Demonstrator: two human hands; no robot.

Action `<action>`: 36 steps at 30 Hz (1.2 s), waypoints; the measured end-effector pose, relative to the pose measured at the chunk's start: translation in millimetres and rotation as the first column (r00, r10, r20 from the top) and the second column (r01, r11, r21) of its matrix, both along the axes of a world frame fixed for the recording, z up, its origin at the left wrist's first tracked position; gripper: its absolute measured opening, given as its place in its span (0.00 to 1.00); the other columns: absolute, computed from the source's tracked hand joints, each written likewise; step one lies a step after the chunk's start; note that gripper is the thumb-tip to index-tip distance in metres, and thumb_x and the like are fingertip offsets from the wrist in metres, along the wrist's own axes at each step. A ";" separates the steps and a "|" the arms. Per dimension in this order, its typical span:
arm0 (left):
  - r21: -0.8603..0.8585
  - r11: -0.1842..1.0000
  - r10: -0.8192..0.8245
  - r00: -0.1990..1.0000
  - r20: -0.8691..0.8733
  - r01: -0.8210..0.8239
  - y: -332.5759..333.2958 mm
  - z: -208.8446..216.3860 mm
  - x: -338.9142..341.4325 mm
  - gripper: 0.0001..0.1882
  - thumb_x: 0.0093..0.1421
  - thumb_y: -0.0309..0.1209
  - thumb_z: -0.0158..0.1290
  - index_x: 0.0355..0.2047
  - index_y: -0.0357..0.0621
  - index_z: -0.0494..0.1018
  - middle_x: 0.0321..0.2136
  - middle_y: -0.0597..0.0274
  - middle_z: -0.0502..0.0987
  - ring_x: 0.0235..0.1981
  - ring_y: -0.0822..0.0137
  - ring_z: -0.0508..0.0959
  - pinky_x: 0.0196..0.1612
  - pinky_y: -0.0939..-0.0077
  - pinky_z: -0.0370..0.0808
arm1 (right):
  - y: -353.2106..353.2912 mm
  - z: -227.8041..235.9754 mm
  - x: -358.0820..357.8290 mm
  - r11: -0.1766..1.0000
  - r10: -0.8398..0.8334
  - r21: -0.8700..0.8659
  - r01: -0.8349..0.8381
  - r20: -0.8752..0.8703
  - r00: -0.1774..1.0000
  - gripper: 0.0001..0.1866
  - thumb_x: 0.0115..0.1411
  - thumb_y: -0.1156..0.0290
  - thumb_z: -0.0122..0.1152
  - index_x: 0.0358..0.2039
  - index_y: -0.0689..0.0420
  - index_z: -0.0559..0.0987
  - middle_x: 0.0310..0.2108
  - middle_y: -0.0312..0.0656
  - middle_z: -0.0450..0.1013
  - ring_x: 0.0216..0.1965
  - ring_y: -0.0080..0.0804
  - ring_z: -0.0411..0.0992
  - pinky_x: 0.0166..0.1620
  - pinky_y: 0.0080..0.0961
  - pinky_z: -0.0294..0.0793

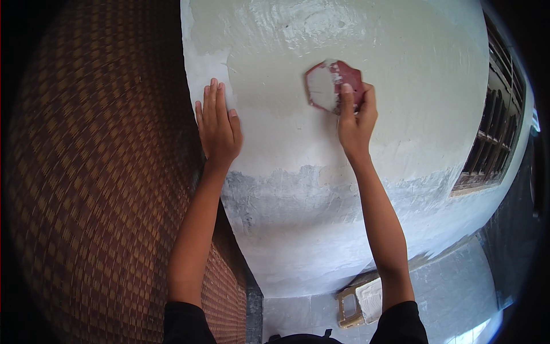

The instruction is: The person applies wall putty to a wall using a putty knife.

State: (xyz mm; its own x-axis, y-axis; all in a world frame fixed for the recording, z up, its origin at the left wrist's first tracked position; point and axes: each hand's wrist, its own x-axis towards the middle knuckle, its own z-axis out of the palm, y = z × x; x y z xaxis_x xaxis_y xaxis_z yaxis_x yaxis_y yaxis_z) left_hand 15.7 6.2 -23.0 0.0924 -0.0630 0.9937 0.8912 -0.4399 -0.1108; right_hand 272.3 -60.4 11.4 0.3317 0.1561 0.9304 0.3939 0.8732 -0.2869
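My right hand [359, 126] grips a dark red, flat, many-sided putty spreader [352, 78] by its right side, thumb on the near face. White putty covers the left half of the spreader, which is against or just off the wall [281, 129]; I cannot tell which. Palm down on the wall's left edge lies my left hand [220, 133], fingers stretched out and holding nothing. Wet, shiny putty [312, 26] coats the upper wall. Lower down, a rough grey band [269, 192] shows through the white.
A brown woven panel [97, 172] stands close along the left of the wall. At the right is a barred window [494, 123] with a sill. Below, near my right forearm, a tan stool [348, 309] carries a white-smeared board [369, 298] on the grey tiled floor [452, 281].
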 end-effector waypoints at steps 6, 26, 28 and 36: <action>-0.005 1.000 0.013 1.000 0.001 -0.013 0.4 -0.8 0.8 0.28 0.67 0.30 0.36 0.68 0.38 0.57 0.68 0.48 0.59 0.71 0.49 0.57 0.70 0.45 0.49 | 0.1 10.9 7.1 0.997 -0.071 0.000 0.075 -0.292 0.954 0.14 0.69 0.63 0.56 0.42 0.63 0.74 0.30 0.42 0.75 0.31 0.25 0.70 0.39 0.26 0.71; -0.007 1.000 -0.006 1.000 0.007 0.006 -2.5 0.6 -0.5 0.29 0.67 0.30 0.38 0.68 0.37 0.56 0.69 0.49 0.59 0.71 0.49 0.56 0.71 0.46 0.47 | 4.5 -1.0 -24.4 0.979 -0.200 0.116 0.168 0.392 0.898 0.09 0.65 0.69 0.58 0.41 0.61 0.75 0.29 0.48 0.70 0.30 0.45 0.66 0.43 0.38 0.63; -0.009 1.000 -0.002 1.000 0.008 0.003 -2.5 0.3 2.1 0.29 0.67 0.30 0.38 0.68 0.37 0.57 0.68 0.49 0.59 0.71 0.49 0.56 0.71 0.46 0.47 | 16.4 10.8 -3.4 0.967 -0.255 0.012 0.255 0.108 0.961 0.11 0.66 0.67 0.57 0.41 0.63 0.75 0.31 0.49 0.73 0.31 0.43 0.69 0.41 0.37 0.66; 0.007 1.000 -0.004 1.000 0.010 0.003 0.0 -0.4 2.2 0.29 0.67 0.29 0.38 0.68 0.38 0.57 0.69 0.49 0.59 0.71 0.50 0.56 0.71 0.46 0.47 | 0.4 11.9 -14.9 0.996 0.085 0.003 -0.085 0.000 0.996 0.12 0.68 0.64 0.56 0.41 0.61 0.74 0.36 0.45 0.74 0.34 0.31 0.71 0.40 0.29 0.70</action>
